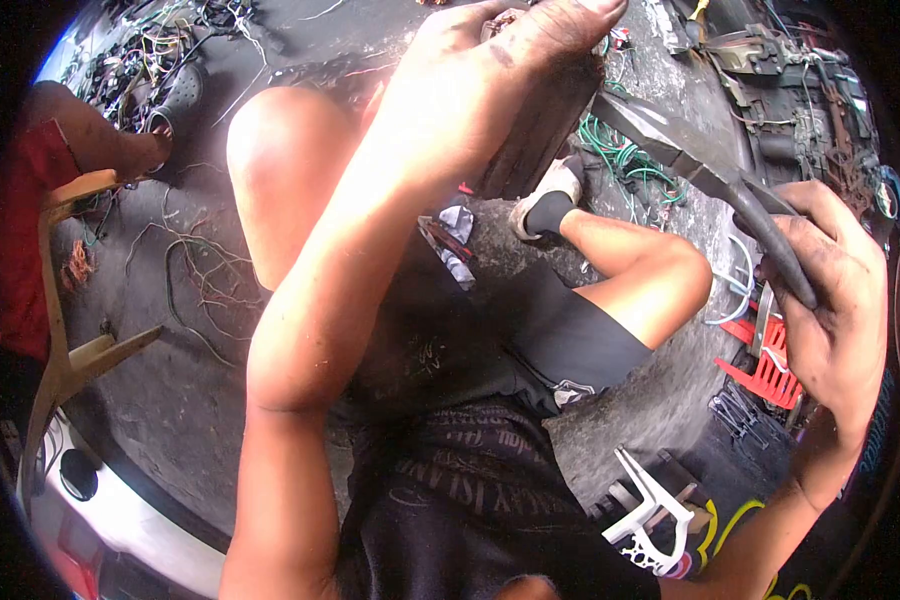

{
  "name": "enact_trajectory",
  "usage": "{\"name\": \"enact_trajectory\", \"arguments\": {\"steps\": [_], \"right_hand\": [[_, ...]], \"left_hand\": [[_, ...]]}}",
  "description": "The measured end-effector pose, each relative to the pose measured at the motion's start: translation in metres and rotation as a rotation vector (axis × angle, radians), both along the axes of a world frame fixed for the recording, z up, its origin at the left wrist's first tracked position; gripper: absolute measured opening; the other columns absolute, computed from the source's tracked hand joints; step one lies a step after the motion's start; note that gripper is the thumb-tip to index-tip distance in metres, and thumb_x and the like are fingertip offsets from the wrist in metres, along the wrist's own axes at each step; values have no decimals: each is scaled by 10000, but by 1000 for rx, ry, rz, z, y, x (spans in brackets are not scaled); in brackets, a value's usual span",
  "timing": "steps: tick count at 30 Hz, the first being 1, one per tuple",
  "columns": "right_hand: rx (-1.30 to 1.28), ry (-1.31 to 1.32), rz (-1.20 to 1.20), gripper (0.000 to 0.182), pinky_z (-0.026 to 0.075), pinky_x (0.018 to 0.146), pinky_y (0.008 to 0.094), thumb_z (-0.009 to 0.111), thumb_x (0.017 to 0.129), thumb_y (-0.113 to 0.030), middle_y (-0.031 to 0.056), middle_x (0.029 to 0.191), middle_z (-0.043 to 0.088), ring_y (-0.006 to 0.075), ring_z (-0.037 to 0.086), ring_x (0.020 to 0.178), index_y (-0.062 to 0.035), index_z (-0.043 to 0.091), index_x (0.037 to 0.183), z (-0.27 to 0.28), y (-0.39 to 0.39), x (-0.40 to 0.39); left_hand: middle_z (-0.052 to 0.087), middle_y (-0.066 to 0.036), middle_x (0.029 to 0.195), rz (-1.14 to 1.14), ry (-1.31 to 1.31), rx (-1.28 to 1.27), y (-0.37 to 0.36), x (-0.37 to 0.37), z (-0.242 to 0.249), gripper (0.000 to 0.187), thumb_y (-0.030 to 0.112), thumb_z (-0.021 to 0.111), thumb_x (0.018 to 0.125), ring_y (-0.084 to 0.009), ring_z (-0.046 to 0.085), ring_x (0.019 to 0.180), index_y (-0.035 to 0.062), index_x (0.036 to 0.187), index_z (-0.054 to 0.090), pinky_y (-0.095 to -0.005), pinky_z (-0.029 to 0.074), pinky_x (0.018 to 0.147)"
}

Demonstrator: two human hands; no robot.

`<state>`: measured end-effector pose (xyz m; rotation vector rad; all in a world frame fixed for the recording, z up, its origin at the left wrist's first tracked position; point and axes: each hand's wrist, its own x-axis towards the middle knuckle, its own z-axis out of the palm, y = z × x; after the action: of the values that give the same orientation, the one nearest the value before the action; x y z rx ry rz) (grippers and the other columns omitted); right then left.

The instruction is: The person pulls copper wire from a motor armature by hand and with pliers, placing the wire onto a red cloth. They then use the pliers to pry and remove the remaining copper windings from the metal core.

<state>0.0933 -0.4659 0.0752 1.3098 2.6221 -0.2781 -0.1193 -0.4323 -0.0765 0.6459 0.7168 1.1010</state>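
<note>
My left hand [460,100] is raised at the top middle, its fingers wrapped round a dark brown, worn block-like part [535,130]. My right hand [832,290] grips the dark handles of a pair of pliers [705,175] on the right. The metal jaws point up and left, and their tip overlaps the edge of the block in this view. My left hand covers the block's upper end.
Green wire [615,150] lies coiled on the floor, with loose thin wires [195,260] at left. Metal machine parts [780,80] fill the upper right. A red plastic piece [775,365] and white plastic bracket [655,510] lie lower right. Another person's leg [100,130] shows at left.
</note>
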Motion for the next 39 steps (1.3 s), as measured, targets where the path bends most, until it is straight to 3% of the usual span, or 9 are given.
{"name": "enact_trajectory", "arguments": {"steps": [4, 7, 8, 9, 12, 16, 27, 32, 39], "right_hand": [[47, 12, 4, 310, 476, 811, 342, 590, 740, 45, 173, 1012, 637, 273, 624, 905, 50, 645, 1045, -4, -7, 4], [356, 60, -360, 294, 450, 903, 335, 566, 835, -24, 147, 1067, 647, 238, 616, 968, 46, 639, 1111, 8, -1, -6], [426, 245, -455, 318, 402, 1004, 342, 522, 912, -103, 139, 1113, 645, 217, 590, 1070, 56, 618, 1170, 7, -8, -10], [531, -35, -189, 348, 381, 1042, 368, 464, 949, -107, 153, 1175, 619, 234, 562, 1146, 60, 573, 1235, 9, -26, 1], [160, 361, -349, 308, 384, 1023, 363, 556, 847, 41, 204, 1198, 588, 269, 564, 1146, 65, 593, 1152, 7, -9, 31], [138, -174, 123, 470, 390, 1014, 445, 537, 669, 81, 252, 1260, 552, 415, 528, 1182, 40, 563, 1137, -5, -4, 13], [200, -169, 42, 462, 378, 1037, 447, 499, 716, 119, 286, 1379, 464, 428, 496, 1247, 39, 590, 1162, -16, -15, 14], [157, -141, 11, 457, 380, 1037, 433, 502, 708, 119, 288, 1354, 487, 422, 511, 1233, 51, 595, 1150, -18, -15, 9], [190, -118, 57, 405, 499, 816, 410, 528, 636, 104, 238, 1049, 600, 406, 625, 917, 48, 614, 1028, -11, -11, 6]], "left_hand": [[579, -41, 695, 74, -33, -190, 7, -8, 5, 408, 430, 622, 916, -124, 532, 555, 24, 951, 606, -236, 422, 529], [553, -57, 601, -358, -377, -69, 12, -28, -10, 469, 499, 606, 904, -165, 548, 533, 36, 834, 615, -279, 422, 497], [586, -99, 650, -249, -153, -10, 6, -11, -19, 507, 505, 561, 921, -188, 570, 527, 12, 822, 625, -299, 442, 506], [620, -142, 699, -132, 72, 53, 0, 5, -28, 551, 511, 516, 937, -211, 593, 520, -12, 810, 635, -319, 461, 516], [613, -119, 680, -159, -55, 59, 2, 5, -37, 562, 516, 597, 894, -182, 588, 522, -43, 862, 632, -308, 460, 503], [590, -92, 657, -231, -355, -328, -2, 0, -20, 637, 663, 561, 845, -204, 595, 575, 30, 858, 626, -294, 465, 513], [589, -67, 692, -109, -74, -76, 1, 2, -15, 585, 629, 553, 875, -153, 575, 587, 47, 867, 613, -279, 444, 503], [626, -116, 715, 57, -4, 100, 2, 14, -33, 617, 565, 655, 827, -174, 605, 551, -41, 929, 614, -309, 480, 507], [574, -45, 648, -51, 57, -93, 5, -1, 3, 550, 583, 513, 923, -133, 539, 546, 48, 837, 609, -267, 411, 490]]}}
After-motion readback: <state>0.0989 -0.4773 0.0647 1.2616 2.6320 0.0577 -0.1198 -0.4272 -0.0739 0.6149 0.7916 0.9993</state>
